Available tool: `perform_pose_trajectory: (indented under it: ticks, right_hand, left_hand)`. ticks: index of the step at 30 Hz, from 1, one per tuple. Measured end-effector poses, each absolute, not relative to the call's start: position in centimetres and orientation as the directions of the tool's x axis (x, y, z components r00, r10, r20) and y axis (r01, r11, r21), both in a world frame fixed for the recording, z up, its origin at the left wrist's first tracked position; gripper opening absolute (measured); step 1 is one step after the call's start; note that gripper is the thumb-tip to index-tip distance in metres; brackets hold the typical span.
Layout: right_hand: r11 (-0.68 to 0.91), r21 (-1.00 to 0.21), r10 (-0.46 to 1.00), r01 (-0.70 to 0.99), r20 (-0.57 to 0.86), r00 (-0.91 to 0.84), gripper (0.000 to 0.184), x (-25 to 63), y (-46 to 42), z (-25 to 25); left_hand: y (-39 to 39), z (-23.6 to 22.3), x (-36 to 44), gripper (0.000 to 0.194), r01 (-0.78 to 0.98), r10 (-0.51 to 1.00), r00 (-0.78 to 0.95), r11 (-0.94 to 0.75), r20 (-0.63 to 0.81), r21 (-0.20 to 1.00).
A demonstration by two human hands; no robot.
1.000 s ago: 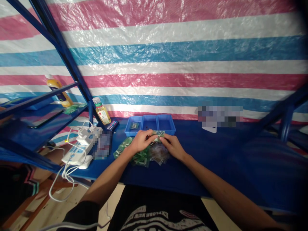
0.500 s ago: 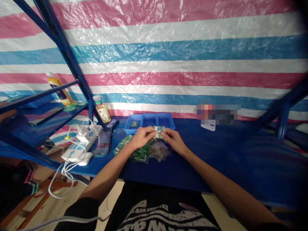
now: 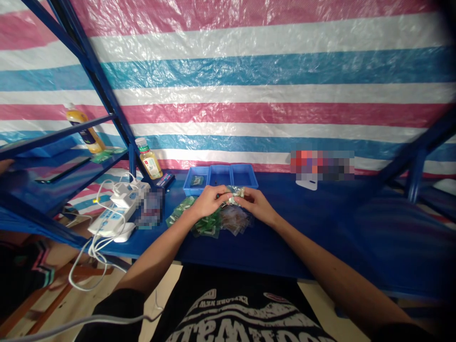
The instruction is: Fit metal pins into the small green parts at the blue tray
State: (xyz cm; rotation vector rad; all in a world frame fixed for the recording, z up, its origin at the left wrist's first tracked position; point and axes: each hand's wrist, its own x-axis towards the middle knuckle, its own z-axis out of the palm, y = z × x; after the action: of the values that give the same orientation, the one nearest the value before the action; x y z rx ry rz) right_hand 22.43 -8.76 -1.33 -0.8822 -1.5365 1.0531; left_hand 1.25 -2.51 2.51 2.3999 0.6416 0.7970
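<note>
Between my two hands is a small clear plastic bag, its shiny film crinkled; what it contains is too small to make out. My left hand pinches its left side and my right hand its right side, both closed. Below the hands lie green packets and a heap of clear, brownish packets on the blue table. Just behind my left hand stands a blue tray with three compartments. A small packet lies in its left compartment.
White power strips with tangled cables lie at the left, near a bottle of yellow liquid and a dark blue box. Blue frame posts rise at the left. A white card lies at the back right. Another person sits far left.
The bag has tilted and crumpled between my fingers, showing less of its flat face. Both hands stay close together on it. The camera view has shifted slightly.
</note>
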Motion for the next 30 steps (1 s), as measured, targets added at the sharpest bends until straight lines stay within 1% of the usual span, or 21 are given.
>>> perform_pose_trajectory:
  ticks: [4,6,9,11,15,17,19,21,23,26,30]
  right_hand:
    - [0.354,-0.929,0.924,0.104,0.330,-0.194,0.040,22.8,-8.7,-1.3]
    - [0.353,-0.929,0.923,0.111,0.327,-0.205,0.040,22.9,-8.7,-1.1]
    - [0.340,-0.937,0.927,0.081,0.320,-0.194,0.038,22.8,-8.8,-0.8]
    - [0.338,-0.939,0.934,0.057,0.327,-0.146,0.037,22.7,-8.8,-0.6]
    - [0.362,-0.932,0.932,-0.004,0.362,-0.008,0.047,22.7,-8.8,-0.4]
    - [0.370,-0.929,0.929,-0.022,0.369,0.026,0.047,22.8,-8.8,-0.3]
    - [0.373,-0.927,0.928,-0.040,0.372,0.033,0.047,22.9,-8.8,-0.3]
    - [0.374,-0.925,0.928,-0.062,0.373,0.030,0.045,22.9,-8.7,-0.3]
    - [0.372,-0.925,0.928,-0.077,0.372,0.023,0.042,23.0,-8.7,-0.3]
    - [0.357,-0.931,0.934,-0.075,0.356,0.021,0.039,23.1,-8.5,-0.5]
    - [0.305,-0.951,0.952,-0.042,0.306,-0.020,0.044,23.3,-8.6,-0.5]
  left_hand:
    - [-2.6,2.5,1.3,0.040,0.250,0.558,0.725,-0.760,0.404,0.600]
    - [-2.6,2.5,1.3,0.040,0.250,0.555,0.726,-0.763,0.406,0.596]
    - [-2.5,2.5,1.3,0.039,0.263,0.559,0.717,-0.770,0.416,0.582]
    - [-2.5,2.5,1.4,0.040,0.273,0.564,0.715,-0.770,0.414,0.577]
    - [-2.6,2.5,1.3,0.040,0.276,0.561,0.725,-0.768,0.399,0.578]
    - [-2.6,2.4,1.3,0.038,0.261,0.565,0.709,-0.766,0.422,0.587]
    - [-2.4,2.3,1.1,0.039,0.229,0.564,0.674,-0.774,0.478,0.590]
    - [-2.1,2.2,1.0,0.040,0.207,0.541,0.636,-0.807,0.551,0.553]
    - [-1.7,2.2,0.8,0.037,0.206,0.500,0.625,-0.846,0.600,0.491]
    - [-1.6,2.3,0.7,0.032,0.226,0.448,0.652,-0.885,0.611,0.407]
    - [-2.0,2.5,0.7,0.023,0.250,0.388,0.675,-0.920,0.627,0.300]
